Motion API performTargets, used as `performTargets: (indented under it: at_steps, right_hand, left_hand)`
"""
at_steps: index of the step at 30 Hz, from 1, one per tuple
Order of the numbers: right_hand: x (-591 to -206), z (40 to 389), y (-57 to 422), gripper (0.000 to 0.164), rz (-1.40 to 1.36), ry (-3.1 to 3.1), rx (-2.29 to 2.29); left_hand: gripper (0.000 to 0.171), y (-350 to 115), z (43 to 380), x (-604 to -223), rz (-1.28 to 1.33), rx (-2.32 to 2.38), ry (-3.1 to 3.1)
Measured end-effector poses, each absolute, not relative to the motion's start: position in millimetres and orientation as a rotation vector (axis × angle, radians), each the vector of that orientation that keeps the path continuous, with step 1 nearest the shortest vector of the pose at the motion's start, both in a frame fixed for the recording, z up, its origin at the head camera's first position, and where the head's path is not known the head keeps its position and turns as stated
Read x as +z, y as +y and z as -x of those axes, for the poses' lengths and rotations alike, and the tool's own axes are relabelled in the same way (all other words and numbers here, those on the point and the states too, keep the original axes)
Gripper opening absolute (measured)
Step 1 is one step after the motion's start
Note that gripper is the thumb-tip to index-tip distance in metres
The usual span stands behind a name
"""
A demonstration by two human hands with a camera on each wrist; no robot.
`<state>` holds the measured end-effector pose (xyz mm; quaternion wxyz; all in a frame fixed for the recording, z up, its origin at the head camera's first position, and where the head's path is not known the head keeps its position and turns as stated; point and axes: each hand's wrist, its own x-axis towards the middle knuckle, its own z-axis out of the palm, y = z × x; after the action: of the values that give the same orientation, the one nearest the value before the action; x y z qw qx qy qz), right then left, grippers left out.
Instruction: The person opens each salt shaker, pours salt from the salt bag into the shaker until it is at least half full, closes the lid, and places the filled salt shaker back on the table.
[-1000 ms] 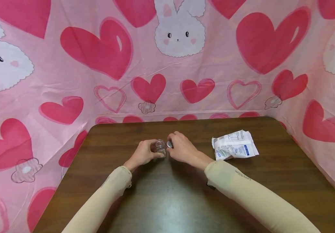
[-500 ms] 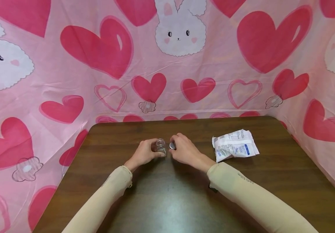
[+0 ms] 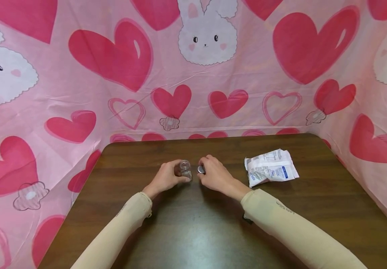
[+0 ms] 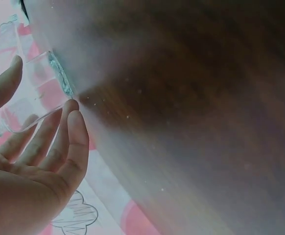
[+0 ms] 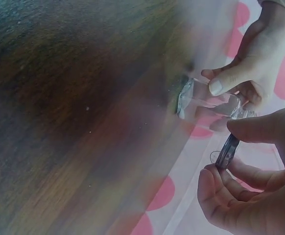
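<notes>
A small clear glass jar [image 3: 185, 165] stands upright on the brown table, its mouth uncovered. My left hand [image 3: 166, 176] holds it from the left, thumb and fingers round its sides. In the right wrist view the thick base of the jar [image 5: 184, 99] is right at the tabletop. To the right of the jar, my right hand [image 3: 216, 174] pinches a round silver lid [image 3: 201, 169] between thumb and fingertips. Seen edge-on in the right wrist view, the lid [image 5: 227, 151] is tilted and apart from the jar.
On the right of the wood-grain table [image 3: 193, 231] lies a white printed packet [image 3: 272, 168], crumpled, beyond my right forearm. A pink cloth [image 3: 186, 74] with hearts and rabbits hangs behind the table and along both sides.
My right hand has drawn slightly to the right with the lid, widening the gap to the jar. The left hand and jar stay in about the same place.
</notes>
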<state>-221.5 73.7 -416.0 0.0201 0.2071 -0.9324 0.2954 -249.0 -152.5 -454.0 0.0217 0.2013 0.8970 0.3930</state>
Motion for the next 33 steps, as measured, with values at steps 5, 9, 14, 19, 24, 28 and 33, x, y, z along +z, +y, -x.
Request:
performTargets:
  at_steps: [5, 9, 14, 19, 24, 28, 33]
  right_hand:
    - [-417, 220, 77, 0.031, -0.647, -2.879, 0.921]
    - [-418, 218, 78, 0.030, -0.655, -2.861, 0.909]
    - [-417, 217, 79, 0.030, -0.666, -2.852, 0.894]
    - [-417, 216, 80, 0.031, -0.659, -2.868, 0.893]
    - [-417, 215, 81, 0.031, -0.649, -2.873, 0.901]
    - [-419, 215, 84, 0.030, -0.630, -2.877, 0.899]
    - [-420, 213, 86, 0.030, -0.619, -2.888, 0.900]
  left_hand:
    - [0.065, -156, 247, -451, -0.635, 1.250, 2.751]
    - [0.072, -158, 246, -448, -0.658, 1.234, 2.749]
    - [0.073, -162, 243, -446, -0.678, 1.193, 2.778]
    - [0.068, -164, 242, -445, -0.651, 1.186, 2.784]
    - [0.064, -166, 239, -442, -0.628, 1.194, 2.777]
    - [0.061, -166, 239, -441, -0.639, 1.196, 2.772]
    - [0.061, -165, 240, -441, -0.644, 1.189, 2.774]
